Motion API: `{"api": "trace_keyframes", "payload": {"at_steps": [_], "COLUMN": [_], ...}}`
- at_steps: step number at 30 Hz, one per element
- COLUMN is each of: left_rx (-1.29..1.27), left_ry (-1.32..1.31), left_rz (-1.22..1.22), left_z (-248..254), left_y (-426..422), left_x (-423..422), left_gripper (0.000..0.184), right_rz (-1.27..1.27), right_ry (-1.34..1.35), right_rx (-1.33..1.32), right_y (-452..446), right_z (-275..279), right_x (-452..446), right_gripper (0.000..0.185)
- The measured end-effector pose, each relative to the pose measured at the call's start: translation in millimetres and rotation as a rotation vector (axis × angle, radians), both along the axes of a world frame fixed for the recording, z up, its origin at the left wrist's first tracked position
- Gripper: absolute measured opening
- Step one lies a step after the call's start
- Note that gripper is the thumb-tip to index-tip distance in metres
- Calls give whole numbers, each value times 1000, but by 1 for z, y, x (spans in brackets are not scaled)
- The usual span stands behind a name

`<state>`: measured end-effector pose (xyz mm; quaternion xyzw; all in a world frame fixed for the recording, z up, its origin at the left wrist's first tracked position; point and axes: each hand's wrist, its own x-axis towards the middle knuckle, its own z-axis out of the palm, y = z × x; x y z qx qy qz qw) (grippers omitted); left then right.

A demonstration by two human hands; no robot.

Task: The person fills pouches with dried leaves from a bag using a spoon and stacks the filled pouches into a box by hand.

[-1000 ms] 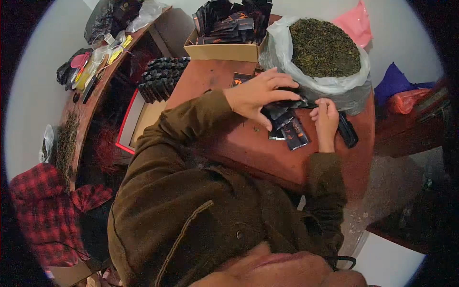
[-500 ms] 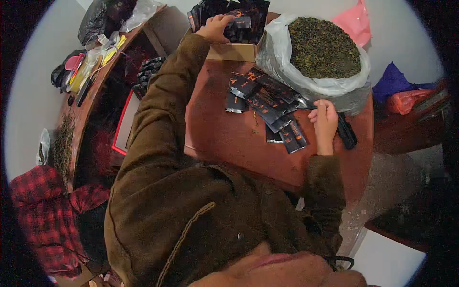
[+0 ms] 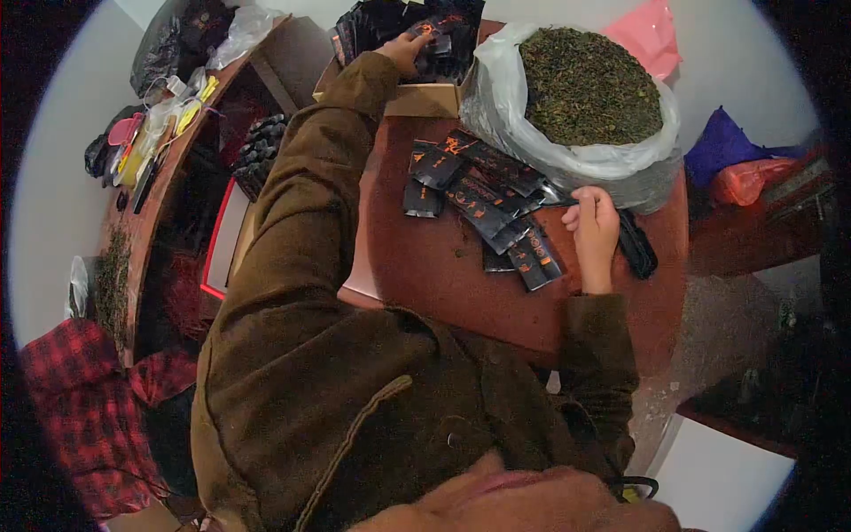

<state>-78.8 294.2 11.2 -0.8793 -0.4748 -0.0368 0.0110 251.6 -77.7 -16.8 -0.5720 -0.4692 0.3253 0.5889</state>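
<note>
My left hand is at the cardboard box, its fingers curled against a black packet with an orange print, among many more standing in the box. My right hand is closed at the right end of a loose pile of black packets. From its fingers a slim dark tool with a shiny end points left over the pile; its kind is unclear. Just behind that hand stands a white plastic bag full of dried green leaves.
A black brush-like object lies right of my right hand. The table is reddish brown. On the left, a wooden shelf carries bags and small tools. Below it are a red-rimmed box and a checked cloth.
My left hand has drawn its fingers in closer at the packets in the box. My right hand stays by the pile, nearly unmoved. The whole view has shifted slightly.
</note>
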Motion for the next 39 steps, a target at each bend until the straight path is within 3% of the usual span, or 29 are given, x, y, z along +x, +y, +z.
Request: {"api": "trace_keyframes", "payload": {"at_steps": [3, 6, 9, 12, 17, 21, 24, 27, 30, 33, 39], "left_rx": [181, 146, 263, 119, 180, 192, 34, 256, 292, 347, 668], "left_ry": [-114, -134, -86, -33, -186, -199, -117, -166, -238, -307, -679], "left_rz": [-73, 16, -146, 64, 105, 26, 82, -62, -75, 118, -40], "left_z": [-7, 0, -14, -6, 11, 8, 13, 2, 9, 22, 26], "left_y": [-10, -18, 15, 15, -21, -24, -26, -22, -23, -39, -17], "left_x": [3, 13, 8, 16, 25, 25, 30, 26, 28, 33, 16], "left_gripper": [92, 91, 83, 66, 47, 54, 58, 55, 47, 38, 27], "right_rz": [-4, -4, -13, -19, -21, 1, 7, 10, 8, -1, -9], "right_ry": [-9, -12, -36, -52, -49, -50, -49, -38, -39, -55, -69], "right_rx": [-2, -11, -15, -10, 13, 15, 32, 47, 37, 39, 32], "right_y": [0, -1, -2, -1, -1, -1, 1, 2, 3, 1, 2], "right_z": [1, 3, 5, 4, 3, 1, -4, -5, -4, -1, -1], "right_x": [0, -3, -3, -3, -4, -2, 1, 1, 1, -1, 1], "right_gripper": [23, 24, 24, 25, 26, 26, 26, 26, 25, 25, 24]}}
